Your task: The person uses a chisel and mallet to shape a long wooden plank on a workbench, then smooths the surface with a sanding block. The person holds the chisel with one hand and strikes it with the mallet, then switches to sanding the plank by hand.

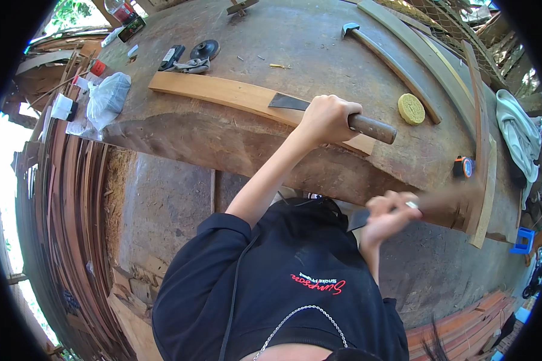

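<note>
My left hand point(329, 119) is closed around a chisel point(376, 129). Its dark flat blade points left and lies over a light wooden board point(217, 88), while the wooden handle sticks out to the right of my fist. The board lies along the near edge of the workbench point(265, 147), partly covered by my hand. Lower right, in front of the bench edge, my right hand point(391, 216) grips a tool blurred by motion. A brown, wood-coloured length point(450, 201) of it extends right, and a dark end point(358, 219) shows on the left; its exact kind is unclear.
A long-handled hammer point(394, 72), a yellow round block point(411, 109) and a tape measure point(463, 167) lie to the right. Left are a black disc point(205, 49), a plastic bag point(107, 99) and stacked timber point(66, 240). Long strips point(427, 57) line the far right.
</note>
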Demonstrator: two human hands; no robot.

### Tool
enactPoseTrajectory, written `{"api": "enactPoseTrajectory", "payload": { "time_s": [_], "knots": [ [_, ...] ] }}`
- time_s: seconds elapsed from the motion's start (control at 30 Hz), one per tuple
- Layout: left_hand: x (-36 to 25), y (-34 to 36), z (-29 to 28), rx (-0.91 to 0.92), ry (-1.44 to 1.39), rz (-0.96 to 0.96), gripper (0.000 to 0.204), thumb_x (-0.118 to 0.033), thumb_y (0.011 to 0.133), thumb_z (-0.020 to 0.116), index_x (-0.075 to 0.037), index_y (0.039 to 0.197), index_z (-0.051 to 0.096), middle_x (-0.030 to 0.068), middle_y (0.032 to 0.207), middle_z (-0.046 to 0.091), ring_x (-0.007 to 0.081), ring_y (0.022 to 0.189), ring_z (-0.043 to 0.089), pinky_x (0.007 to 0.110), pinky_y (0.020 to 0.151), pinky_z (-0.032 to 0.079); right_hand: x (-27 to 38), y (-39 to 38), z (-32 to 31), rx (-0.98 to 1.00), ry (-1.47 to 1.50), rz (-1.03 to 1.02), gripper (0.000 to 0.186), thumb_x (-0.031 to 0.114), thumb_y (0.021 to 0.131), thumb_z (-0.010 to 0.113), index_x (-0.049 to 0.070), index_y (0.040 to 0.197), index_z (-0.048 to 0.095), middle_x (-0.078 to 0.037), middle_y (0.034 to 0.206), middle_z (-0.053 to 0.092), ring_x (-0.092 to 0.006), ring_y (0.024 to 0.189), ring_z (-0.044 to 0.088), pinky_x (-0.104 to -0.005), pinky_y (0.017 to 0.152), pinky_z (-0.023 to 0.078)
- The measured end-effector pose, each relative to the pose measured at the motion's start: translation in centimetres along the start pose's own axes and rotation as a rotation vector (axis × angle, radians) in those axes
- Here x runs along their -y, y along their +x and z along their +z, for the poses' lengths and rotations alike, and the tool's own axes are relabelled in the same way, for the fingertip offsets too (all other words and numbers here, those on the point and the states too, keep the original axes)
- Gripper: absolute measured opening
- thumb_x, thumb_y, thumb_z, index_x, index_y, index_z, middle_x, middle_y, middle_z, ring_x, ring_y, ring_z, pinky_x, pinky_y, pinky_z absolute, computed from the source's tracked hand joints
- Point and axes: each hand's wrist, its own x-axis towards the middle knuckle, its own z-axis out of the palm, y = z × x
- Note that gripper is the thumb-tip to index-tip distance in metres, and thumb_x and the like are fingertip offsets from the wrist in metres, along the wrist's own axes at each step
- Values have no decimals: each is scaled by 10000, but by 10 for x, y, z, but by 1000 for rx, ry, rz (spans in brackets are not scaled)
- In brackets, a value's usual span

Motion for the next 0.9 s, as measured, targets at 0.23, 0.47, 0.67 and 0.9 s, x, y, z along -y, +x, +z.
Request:
{"api": "enactPoseTrajectory", "payload": {
  "time_s": [0.23,0.47,0.67,0.9],
  "knots": [
    [45,-11,-32,-60,37,3,163,-264,598,681,-125,658,620,93,584,585,300,579,590,375,536,473,10,20,-5,127,-379,30,404,462,943,338,88,816,429,65,546,301,-11,397,287,-173,351,234],
    [48,-13,-41,23,42,-28,149,-220,588,692,-113,662,619,102,586,581,308,579,579,370,538,463,-33,-3,23,318,-399,160,354,420,933,406,90,808,437,56,538,338,-31,381,300,-198,329,245],
    [54,-23,-46,80,80,0,119,-181,574,662,-119,657,603,99,566,563,313,561,563,375,512,440,-7,21,28,185,-285,112,374,412,959,333,94,774,398,56,524,307,-26,382,271,-177,372,238],
    [46,-23,-52,29,59,-9,122,-178,574,661,-112,633,578,93,559,560,306,558,566,375,506,438,-32,-14,27,450,-434,322,400,451,942,354,83,794,404,49,566,322,-29,408,280,-205,374,254]
  ]
}}
